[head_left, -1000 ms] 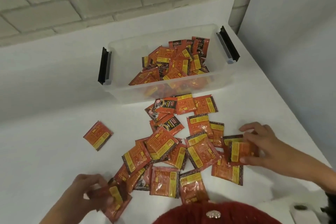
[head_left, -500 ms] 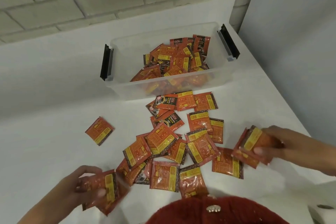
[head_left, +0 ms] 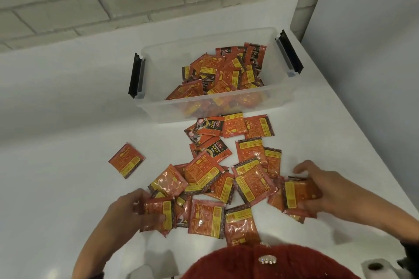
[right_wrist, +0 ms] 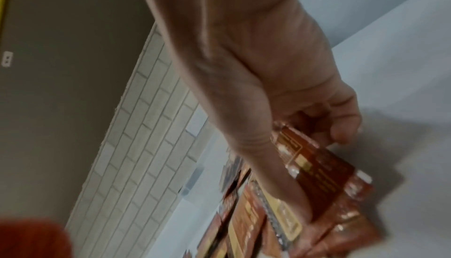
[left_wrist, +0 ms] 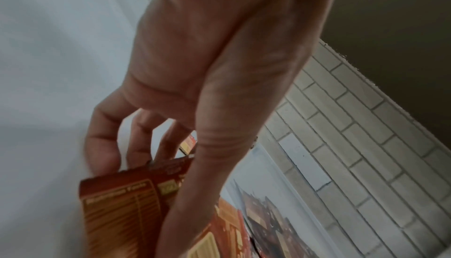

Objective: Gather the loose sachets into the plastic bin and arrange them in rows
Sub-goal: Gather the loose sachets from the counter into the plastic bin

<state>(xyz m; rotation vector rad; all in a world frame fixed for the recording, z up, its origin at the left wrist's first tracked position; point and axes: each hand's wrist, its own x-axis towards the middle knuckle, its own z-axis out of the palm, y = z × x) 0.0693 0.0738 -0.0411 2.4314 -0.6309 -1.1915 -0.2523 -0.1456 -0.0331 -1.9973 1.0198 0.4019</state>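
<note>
A clear plastic bin (head_left: 158,108) with black side latches stands at the back of the white table, its right half heaped with orange sachets (head_left: 226,75). Several loose sachets (head_left: 204,172) lie in a pile in front of it, and one sachet (head_left: 126,160) lies apart to the left. My left hand (head_left: 136,208) grips a small stack of sachets (head_left: 159,213) at the pile's near left edge; the left wrist view shows the stack (left_wrist: 122,204) under the thumb. My right hand (head_left: 317,190) pinches another stack (head_left: 297,192) at the pile's right edge, and the right wrist view shows that stack (right_wrist: 317,175) too.
A brick wall (head_left: 90,2) runs behind the table, and a plain wall (head_left: 374,52) closes the right side. The table's right edge slants close past my right hand. A paper roll (head_left: 376,267) sits at the near right corner. My red top (head_left: 260,263) fills the bottom.
Both hands moved inward to the pile with their stacks. The right hand came down from a raised position to the table; the left slid right onto the pile's near edge.
</note>
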